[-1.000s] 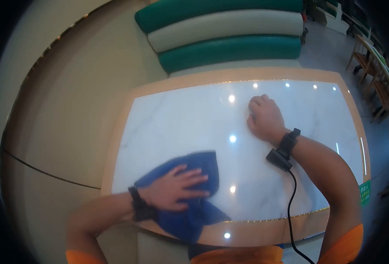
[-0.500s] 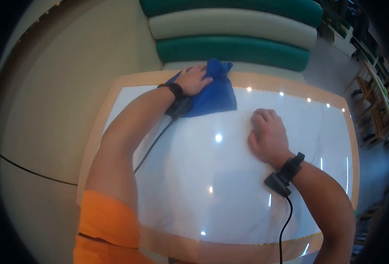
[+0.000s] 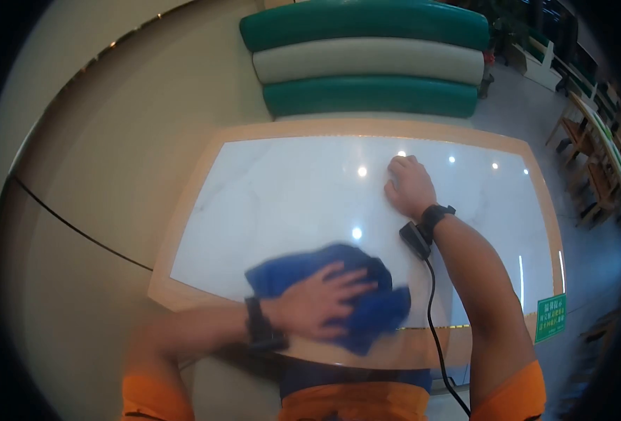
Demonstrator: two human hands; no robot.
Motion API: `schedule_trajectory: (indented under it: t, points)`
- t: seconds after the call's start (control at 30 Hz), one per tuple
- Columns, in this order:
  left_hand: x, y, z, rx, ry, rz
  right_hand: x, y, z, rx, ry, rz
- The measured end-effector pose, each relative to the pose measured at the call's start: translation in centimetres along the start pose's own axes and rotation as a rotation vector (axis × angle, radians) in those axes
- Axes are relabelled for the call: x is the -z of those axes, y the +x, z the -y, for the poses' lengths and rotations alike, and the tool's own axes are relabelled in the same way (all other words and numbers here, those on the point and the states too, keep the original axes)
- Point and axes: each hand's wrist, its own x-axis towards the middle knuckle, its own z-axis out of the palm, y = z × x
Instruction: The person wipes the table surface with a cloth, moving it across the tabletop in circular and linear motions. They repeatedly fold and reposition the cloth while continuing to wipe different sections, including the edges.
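A blue cloth [image 3: 279, 270] lies bunched across the near edge of the white marble-look tabletop [image 3: 268, 189]. Spread flat on top of it is my left hand [image 3: 314, 302], fingers apart and blurred by motion; they press on the cloth rather than wrap round it. Farther back and to the right, my right hand [image 3: 412, 188] rests on the tabletop with its fingers curled in a loose fist. Nothing shows in it, though its palm side is hidden. Each wrist carries a black strapped device, and a cable runs from the right one.
A wooden rim [image 3: 352, 128] borders the table. Behind it stands a green and cream padded bench [image 3: 366, 59]. A beige wall [image 3: 128, 140] is close on the left. At the right edge is a green sign [image 3: 550, 318], with wooden chairs [image 3: 595, 186] beyond.
My left hand has brought the blue cloth from the far left edge to the near edge, its fingers now more spread. My right hand stays curled on the tabletop, and the camera view has shifted.
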Motion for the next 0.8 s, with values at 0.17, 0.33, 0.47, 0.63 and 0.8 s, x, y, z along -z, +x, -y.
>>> schedule_trajectory:
  t: [0.17, 0.33, 0.47, 0.63, 0.8]
  points:
    - [-1.8, -3.2, -8.2, 0.127, -0.001, 0.123, -0.3, 0.4, -0.2, -0.021, -0.011, 0.063]
    - [-1.8, -3.2, -9.6, 0.185, 0.1, 0.268, 0.4, -0.2, -0.6, 0.003, 0.029, 0.155]
    - [-1.3, -1.7, -5.9, 0.155, 0.033, 0.228, 2.2, -1.8, -1.2, 0.148, 0.042, 0.211]
    - [1.1, 4.4, 4.8, 0.165, 0.017, -0.032, 3.8, -4.4, -1.9, 0.147, 0.162, -0.006]
    - [4.2, 11.1, 19.5, 0.388, 0.164, -0.282, 4.6, -3.3, -1.4, 0.11, 0.118, 0.087]
